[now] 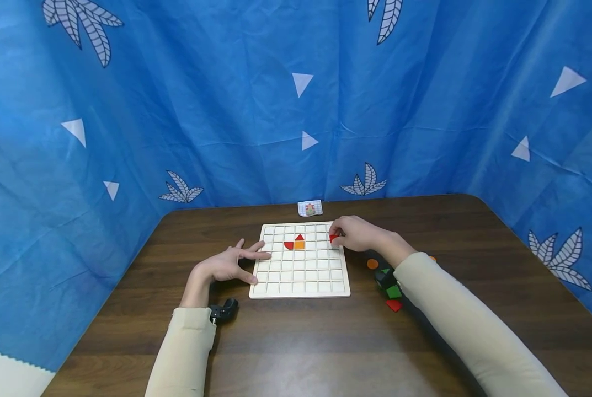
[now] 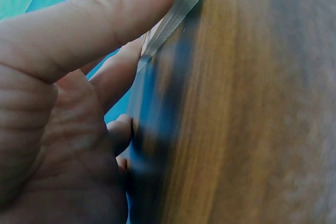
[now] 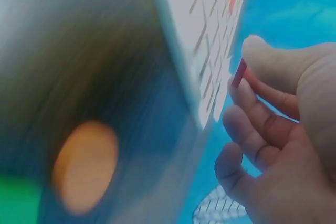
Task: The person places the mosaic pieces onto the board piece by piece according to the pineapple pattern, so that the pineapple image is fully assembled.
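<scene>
A white gridded board (image 1: 286, 275) lies on the table. Toward its upper middle sit an orange square tile (image 1: 299, 245), a red triangle tile (image 1: 299, 237) above it and a red rounded tile (image 1: 288, 245) on the square's left. With fingers spread, my left hand (image 1: 224, 266) rests at the board's left edge; the left wrist view has its thumb (image 2: 100, 30) against the board's side. My right hand (image 1: 359, 234) pinches a small red tile (image 3: 239, 73) between thumb and fingers, over the board's upper right. The held tile's full shape is hidden.
Right of the board, partly under the right forearm, lie an orange round tile (image 1: 372, 264), a green tile (image 1: 393, 291) and a red tile (image 1: 394, 305). A small printed picture card (image 1: 309, 208) lies behind the board. Blue curtain (image 1: 256, 110) surrounds the table's back and sides.
</scene>
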`<state>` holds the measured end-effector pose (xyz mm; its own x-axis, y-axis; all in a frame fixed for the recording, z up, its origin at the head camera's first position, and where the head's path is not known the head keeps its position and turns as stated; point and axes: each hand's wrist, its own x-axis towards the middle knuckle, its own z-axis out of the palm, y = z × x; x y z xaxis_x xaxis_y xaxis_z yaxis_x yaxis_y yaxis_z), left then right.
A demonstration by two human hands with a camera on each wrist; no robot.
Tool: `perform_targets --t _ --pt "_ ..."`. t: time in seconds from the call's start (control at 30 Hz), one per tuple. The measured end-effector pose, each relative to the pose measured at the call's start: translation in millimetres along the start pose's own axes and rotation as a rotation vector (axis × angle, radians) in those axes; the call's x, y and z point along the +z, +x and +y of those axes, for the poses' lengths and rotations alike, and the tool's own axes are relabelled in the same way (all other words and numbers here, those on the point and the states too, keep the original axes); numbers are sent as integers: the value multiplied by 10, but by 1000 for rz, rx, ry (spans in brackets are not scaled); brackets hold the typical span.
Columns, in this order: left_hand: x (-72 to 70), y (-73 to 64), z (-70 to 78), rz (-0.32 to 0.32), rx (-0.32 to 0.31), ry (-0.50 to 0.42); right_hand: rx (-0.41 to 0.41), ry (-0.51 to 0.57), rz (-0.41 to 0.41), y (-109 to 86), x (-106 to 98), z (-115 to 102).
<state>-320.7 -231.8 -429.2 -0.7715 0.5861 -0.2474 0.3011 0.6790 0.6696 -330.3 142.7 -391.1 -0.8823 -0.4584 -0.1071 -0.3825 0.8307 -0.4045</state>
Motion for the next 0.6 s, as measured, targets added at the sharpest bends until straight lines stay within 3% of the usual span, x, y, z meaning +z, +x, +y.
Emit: perform_targets --t 0.43,0.6 --pt "-3 -12 -21 1 -8 5 40 12 1 297 223 -365" --pt "-3 -1 -17 0 -10 0 18 -20 0 372 295 -444"
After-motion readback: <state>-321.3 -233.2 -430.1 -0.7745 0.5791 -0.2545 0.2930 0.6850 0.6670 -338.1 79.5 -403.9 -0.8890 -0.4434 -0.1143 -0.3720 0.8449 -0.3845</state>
